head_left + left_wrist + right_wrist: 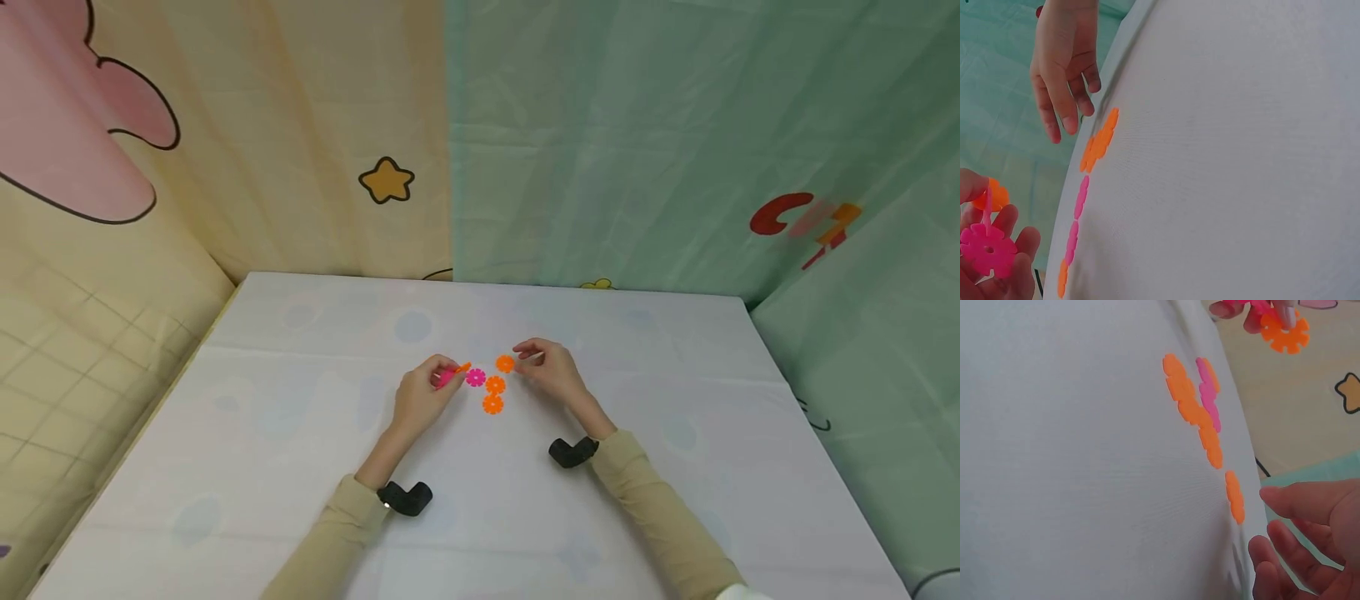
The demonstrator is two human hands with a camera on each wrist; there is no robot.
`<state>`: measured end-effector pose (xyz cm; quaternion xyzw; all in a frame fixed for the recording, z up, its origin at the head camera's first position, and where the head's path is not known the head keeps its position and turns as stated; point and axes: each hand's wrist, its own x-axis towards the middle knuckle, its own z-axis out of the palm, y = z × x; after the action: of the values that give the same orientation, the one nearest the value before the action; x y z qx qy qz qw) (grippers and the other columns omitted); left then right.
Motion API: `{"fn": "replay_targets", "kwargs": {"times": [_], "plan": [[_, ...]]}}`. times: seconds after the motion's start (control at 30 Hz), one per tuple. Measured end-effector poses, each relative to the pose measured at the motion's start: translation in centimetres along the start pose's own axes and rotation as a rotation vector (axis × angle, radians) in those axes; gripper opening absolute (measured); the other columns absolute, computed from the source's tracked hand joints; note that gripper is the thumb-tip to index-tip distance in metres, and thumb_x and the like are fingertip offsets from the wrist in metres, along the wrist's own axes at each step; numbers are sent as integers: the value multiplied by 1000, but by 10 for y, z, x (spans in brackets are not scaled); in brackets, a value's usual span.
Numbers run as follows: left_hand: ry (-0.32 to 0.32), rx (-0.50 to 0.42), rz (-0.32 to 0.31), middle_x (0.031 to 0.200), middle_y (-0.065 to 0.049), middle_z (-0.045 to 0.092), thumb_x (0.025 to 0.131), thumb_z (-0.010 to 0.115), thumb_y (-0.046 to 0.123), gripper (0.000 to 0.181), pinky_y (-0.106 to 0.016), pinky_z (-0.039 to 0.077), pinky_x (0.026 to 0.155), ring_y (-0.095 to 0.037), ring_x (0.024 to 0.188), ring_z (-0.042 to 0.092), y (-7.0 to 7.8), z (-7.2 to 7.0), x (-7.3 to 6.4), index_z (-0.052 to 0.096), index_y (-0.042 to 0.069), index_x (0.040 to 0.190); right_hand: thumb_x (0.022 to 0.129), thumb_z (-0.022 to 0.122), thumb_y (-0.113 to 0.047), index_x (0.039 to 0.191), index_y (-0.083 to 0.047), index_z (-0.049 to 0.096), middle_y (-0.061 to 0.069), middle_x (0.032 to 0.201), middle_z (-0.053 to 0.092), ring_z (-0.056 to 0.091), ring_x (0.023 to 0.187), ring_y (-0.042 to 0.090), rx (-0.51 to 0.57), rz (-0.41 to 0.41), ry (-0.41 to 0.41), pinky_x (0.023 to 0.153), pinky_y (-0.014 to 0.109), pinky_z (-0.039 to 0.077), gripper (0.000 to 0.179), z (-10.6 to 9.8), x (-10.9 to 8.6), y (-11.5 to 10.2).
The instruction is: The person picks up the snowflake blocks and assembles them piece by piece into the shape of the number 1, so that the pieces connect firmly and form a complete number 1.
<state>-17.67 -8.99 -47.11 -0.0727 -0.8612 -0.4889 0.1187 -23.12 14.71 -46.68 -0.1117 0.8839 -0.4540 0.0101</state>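
My left hand (pixel 418 398), centre of the frame, pinches a joined cluster (pixel 988 251) of pink and orange notched discs between thumb and finger; my fingers partly cover it from the head view. My right hand (pixel 553 372), right of centre, holds nothing: thumb and fingers are apart and loosely bent, the fingertips just beside an upper orange disc (pixel 505 363) on the table (pixel 300 467). Between the hands lie a pink disc (pixel 476 377), a middle orange disc (pixel 495 384) and a lower orange disc (pixel 492 405). A black wrist device is noted at each cuff: left unit (pixel 405 498), right unit (pixel 573 452). Behind the table hang a beige curtain (pixel 300 208) with a printed star (pixel 387 180), upper centre-left, and a green curtain (pixel 637 125). The latter bears a red curved mark (pixel 780 213) beside an orange one, right of frame; whether these are letters I cannot tell. A large pink print (pixel 75 108) occupies the upper left.
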Motion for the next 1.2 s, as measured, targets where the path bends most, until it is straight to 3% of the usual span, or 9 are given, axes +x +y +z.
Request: {"fn": "replay_targets", "kwargs": {"times": [0.3, 0.67, 0.8, 1.03, 1.2], "plan": [[31, 44, -35, 80, -5, 66, 93, 78, 13, 16, -25, 35, 53, -17, 60, 47, 0, -1, -2, 73, 3, 103, 88, 82, -11, 116, 0, 72, 12, 105, 71, 65, 93, 31, -108, 75, -78, 86, 43, 53, 32, 4, 13, -1], [19, 45, -29, 83, -5, 69, 94, 76, 15, 17, -25, 33, 51, -15, 58, 47, 0, -1, -2, 77, 4, 107, 89, 82, -12, 115, -1, 76, 12, 112, 72, 58, 84, 24, -203, 97, -91, 76, 33, 49, 29, 8, 16, -2], [19, 48, -25, 85, -7, 70, 94, 77, 17, 18, -25, 33, 51, -15, 57, 46, 0, 0, -2, 77, 3, 105, 88, 83, -10, 113, -1, 74, 12, 107, 72, 60, 87, 25, -196, 90, -78, 81, 36, 51, 29, 9, 15, -3], [29, 50, -18, 85, -9, 69, 93, 80, 18, 20, -25, 25, 50, -14, 54, 36, 0, 1, -3, 76, 1, 102, 89, 82, -9, 107, -2, 70, 10, 96, 71, 62, 82, 24, -159, 77, -58, 77, 36, 52, 22, 9, 11, -4], [24, 40, -32, 85, -8, 69, 92, 79, 17, 18, -25, 34, 53, -16, 61, 47, 2, 2, -4, 77, 2, 102, 94, 76, -9, 110, 0, 72, 10, 94, 69, 62, 83, 25, -144, 70, -68, 76, 36, 54, 19, 9, 6, -6]]}}
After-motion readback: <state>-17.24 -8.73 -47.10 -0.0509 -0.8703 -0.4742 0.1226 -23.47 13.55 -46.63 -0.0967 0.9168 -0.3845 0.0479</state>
